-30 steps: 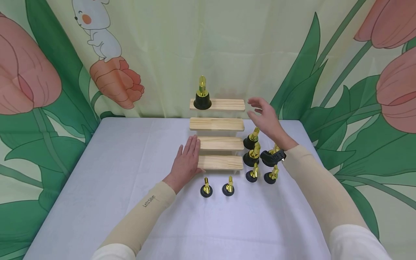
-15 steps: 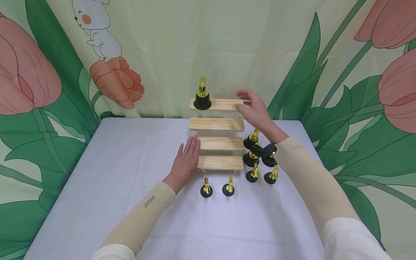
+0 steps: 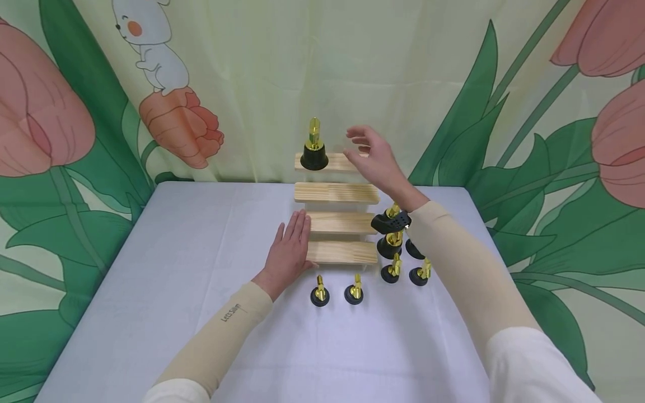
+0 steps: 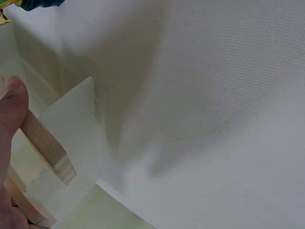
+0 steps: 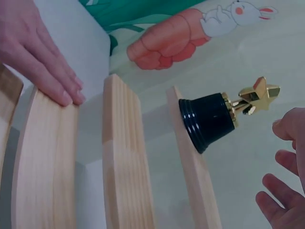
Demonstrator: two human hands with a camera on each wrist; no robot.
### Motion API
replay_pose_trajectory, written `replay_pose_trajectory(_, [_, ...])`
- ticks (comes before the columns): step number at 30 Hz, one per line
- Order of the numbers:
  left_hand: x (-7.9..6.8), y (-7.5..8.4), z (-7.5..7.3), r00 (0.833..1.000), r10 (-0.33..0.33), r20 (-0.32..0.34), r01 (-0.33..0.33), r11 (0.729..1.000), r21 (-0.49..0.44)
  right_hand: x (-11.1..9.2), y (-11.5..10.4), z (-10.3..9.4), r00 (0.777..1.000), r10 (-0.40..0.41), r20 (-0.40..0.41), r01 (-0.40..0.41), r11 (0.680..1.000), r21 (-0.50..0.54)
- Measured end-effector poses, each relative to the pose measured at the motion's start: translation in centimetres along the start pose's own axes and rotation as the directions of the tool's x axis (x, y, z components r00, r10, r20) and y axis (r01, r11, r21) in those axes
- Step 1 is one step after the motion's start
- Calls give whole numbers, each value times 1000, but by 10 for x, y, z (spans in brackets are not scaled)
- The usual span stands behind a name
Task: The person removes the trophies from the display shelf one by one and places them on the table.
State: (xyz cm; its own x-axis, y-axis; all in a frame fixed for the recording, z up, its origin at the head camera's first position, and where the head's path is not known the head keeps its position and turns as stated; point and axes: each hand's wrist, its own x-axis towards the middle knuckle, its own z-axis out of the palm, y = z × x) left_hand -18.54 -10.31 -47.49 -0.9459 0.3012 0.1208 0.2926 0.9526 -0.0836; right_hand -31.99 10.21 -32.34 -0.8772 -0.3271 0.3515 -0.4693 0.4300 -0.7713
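Observation:
A gold star trophy [image 3: 314,154] with a black base stands at the left end of the top tier of a stepped wooden rack [image 3: 342,193]. In the right wrist view the star trophy [image 5: 209,119] is upright on its plank. My right hand [image 3: 375,157] hovers over the right part of that tier, fingers loosely bent and holding nothing, apart from the trophy. My left hand [image 3: 287,254] lies with straight fingers along the left ends of the two lower tiers. The left wrist view shows its thumb [image 4: 16,100] against a plank end [image 4: 50,148].
Several more trophies stand on the white-covered table [image 3: 216,240] right of the rack, some partly hidden by the right forearm and its black wrist strap [image 3: 390,223]. Two small trophies, one left [image 3: 319,294] and one right [image 3: 354,292], stand before it. A printed curtain [image 3: 252,101] hangs behind.
My right hand has moved left and slightly upward, from beside the rack's right end to over the top tier, nearer the trophy. The left hand and the trophies have not moved.

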Motion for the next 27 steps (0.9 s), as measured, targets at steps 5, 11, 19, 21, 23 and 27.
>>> replay_pose_trajectory(5, [0,-2,0,1000,-3,11,4,1000,-23,8,-8,7,1000,2,-3,-2,1000,31])
replay_pose_trajectory(11, [0,-2,2,1000,0,4,0,999,-42,16,-16,18,1000,0,-9,0,1000,16])
replay_pose_trajectory(19, [-1,-2,2,1000,6,-14,-6,1000,-31,25,-28,29,1000,-22,-8,22,1000,12])
replay_pose_trajectory(21, [-2,-3,1,1000,3,-14,-3,1000,-30,26,-30,31,1000,-26,-5,26,1000,4])
replay_pose_trajectory(23, [-2,-2,1,1000,1,-18,-2,999,-39,28,-32,33,1000,-25,-3,25,1000,1])
replay_pose_trajectory(27, [-2,-2,0,1000,0,-8,0,999,-49,32,-34,37,1000,-14,-3,14,1000,2])
